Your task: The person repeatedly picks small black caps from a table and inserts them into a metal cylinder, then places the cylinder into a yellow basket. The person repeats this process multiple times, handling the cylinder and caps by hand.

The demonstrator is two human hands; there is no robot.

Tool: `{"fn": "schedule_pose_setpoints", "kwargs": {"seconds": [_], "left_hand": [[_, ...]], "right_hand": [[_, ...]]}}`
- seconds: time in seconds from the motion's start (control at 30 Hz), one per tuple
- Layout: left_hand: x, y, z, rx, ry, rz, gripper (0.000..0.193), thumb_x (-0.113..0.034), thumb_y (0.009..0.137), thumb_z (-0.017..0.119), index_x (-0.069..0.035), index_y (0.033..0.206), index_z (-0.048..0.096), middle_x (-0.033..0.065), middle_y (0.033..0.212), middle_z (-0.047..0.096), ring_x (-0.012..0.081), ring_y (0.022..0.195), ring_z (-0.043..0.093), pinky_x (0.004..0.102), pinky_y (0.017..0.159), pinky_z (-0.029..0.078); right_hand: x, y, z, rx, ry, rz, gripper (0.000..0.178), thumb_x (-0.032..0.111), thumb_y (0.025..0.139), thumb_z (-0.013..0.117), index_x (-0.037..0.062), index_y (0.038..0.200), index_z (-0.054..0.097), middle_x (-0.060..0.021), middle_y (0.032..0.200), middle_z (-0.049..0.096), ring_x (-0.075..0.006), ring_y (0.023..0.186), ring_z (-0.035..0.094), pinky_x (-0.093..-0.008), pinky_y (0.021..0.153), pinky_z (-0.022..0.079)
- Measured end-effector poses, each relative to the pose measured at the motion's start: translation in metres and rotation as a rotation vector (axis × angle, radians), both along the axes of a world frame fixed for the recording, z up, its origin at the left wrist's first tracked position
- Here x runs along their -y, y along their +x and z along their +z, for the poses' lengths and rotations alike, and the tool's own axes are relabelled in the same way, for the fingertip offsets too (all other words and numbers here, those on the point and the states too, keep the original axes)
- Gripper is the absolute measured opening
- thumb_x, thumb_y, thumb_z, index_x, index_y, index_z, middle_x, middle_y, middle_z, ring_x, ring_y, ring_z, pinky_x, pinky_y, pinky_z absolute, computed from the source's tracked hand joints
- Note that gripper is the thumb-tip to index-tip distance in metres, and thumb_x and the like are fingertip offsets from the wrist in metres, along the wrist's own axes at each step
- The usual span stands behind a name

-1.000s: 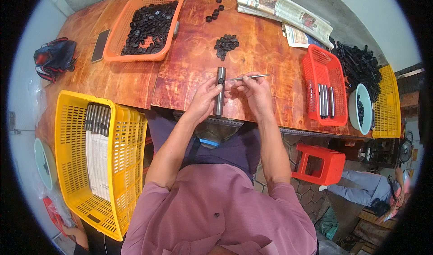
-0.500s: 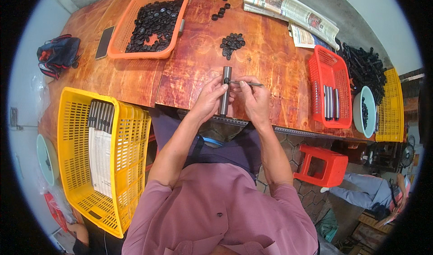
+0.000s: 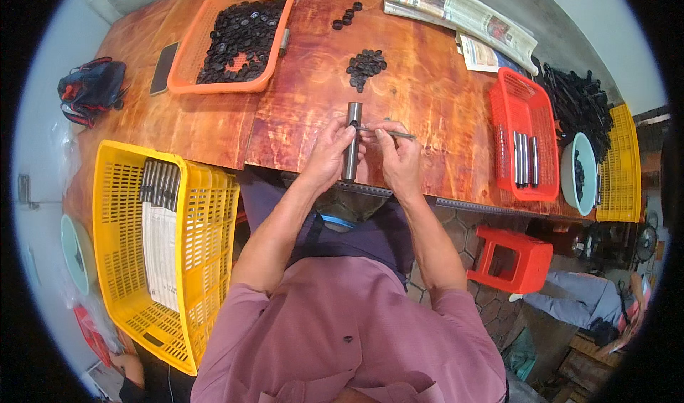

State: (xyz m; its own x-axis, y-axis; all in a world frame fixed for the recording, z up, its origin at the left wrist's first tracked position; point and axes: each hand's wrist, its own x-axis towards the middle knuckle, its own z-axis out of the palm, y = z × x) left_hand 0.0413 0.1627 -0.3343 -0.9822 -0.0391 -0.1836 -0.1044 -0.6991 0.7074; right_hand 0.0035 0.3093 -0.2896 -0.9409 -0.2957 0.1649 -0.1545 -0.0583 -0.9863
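Observation:
My left hand point(image 3: 330, 151) is closed around a dark grey metal tube point(image 3: 351, 162), held upright in the picture over the table's near edge. A small black round part sits against the tube's side by my left thumb. Between the fingers of my right hand point(image 3: 400, 162) is a thin metal rod point(image 3: 399, 134), lying crosswise with its tip at that black part. Some of my fingers behind the tube are hidden. Beyond the tube lies a small heap of black round caps point(image 3: 366, 64) on the table.
An orange basket point(image 3: 187, 66) of black caps stands far left, beside a phone point(image 3: 164, 68). At the right, a red basket point(image 3: 506, 168) holds several tubes near a pale green bowl point(image 3: 586, 203). A yellow crate point(image 3: 206, 260) with tubes and paper is at my left; a red stool point(image 3: 516, 260) stands right.
The tube and both hands have shifted very slightly left in the picture, with the whole scene moving a little. Both grips stay the same.

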Motion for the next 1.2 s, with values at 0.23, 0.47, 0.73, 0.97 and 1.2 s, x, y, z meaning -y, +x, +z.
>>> {"fn": "schedule_pose_setpoints", "kwargs": {"seconds": [0.23, 0.47, 0.73, 0.97, 1.2], "left_hand": [[0.000, 0.000, 0.002, -0.013, -0.073, -0.037, 0.025, -0.017, 0.107, 0.055, -0.003, 0.127, 0.052, 0.0074, 0.099, 0.064, 0.0143, 0.082, 0.065, 0.0297, 0.073, 0.058], [0.004, 0.001, -0.001, 0.023, -0.065, -0.019, 0.030, -0.018, 0.108, 0.050, 0.000, 0.132, 0.052, 0.0119, 0.109, 0.067, 0.0174, 0.087, 0.066, 0.0329, 0.077, 0.057], [0.004, -0.003, -0.001, 0.016, -0.021, -0.057, 0.035, -0.012, 0.105, 0.051, 0.002, 0.137, 0.049, 0.0135, 0.111, 0.066, 0.0202, 0.090, 0.067, 0.0357, 0.081, 0.058], [0.011, 0.000, -0.002, 0.019, 0.081, -0.068, 0.041, -0.009, 0.102, 0.057, 0.004, 0.139, 0.045, 0.0150, 0.115, 0.063, 0.0224, 0.096, 0.066, 0.0384, 0.086, 0.058], [0.005, -0.002, 0.004, -0.002, 0.075, -0.062, 0.035, -0.011, 0.103, 0.056, 0.001, 0.134, 0.049, 0.0136, 0.116, 0.063, 0.0219, 0.098, 0.066, 0.0392, 0.089, 0.059]], "right_hand": [[-0.010, -0.012, -0.012, 0.271, -0.285, 0.062, 0.020, 0.011, 0.106, 0.053, -0.0059, 0.108, 0.062, -0.0148, 0.101, 0.072, -0.0167, 0.087, 0.072, -0.0305, 0.079, 0.061], [-0.087, -0.076, 0.018, -0.730, 0.979, -0.261, 0.021, 0.011, 0.098, 0.060, -0.0014, 0.114, 0.061, -0.0209, 0.095, 0.066, -0.0362, 0.087, 0.069, -0.0460, 0.073, 0.055], [-0.163, -0.156, -0.027, -0.643, 1.471, -0.302, 0.013, 0.000, 0.090, 0.053, -0.0016, 0.098, 0.062, -0.0231, 0.100, 0.063, -0.0404, 0.096, 0.066, -0.0485, 0.083, 0.056], [-0.132, -0.120, 0.001, -0.620, 1.175, -0.362, 0.016, 0.004, 0.089, 0.058, -0.0014, 0.103, 0.063, -0.0212, 0.100, 0.064, -0.0405, 0.100, 0.065, -0.0503, 0.082, 0.054], [-0.038, -0.055, -0.019, -0.234, 0.669, -0.053, 0.037, 0.017, 0.083, 0.078, -0.0015, 0.114, 0.069, -0.0151, 0.099, 0.068, -0.0257, 0.087, 0.067, -0.0381, 0.079, 0.054]]}}
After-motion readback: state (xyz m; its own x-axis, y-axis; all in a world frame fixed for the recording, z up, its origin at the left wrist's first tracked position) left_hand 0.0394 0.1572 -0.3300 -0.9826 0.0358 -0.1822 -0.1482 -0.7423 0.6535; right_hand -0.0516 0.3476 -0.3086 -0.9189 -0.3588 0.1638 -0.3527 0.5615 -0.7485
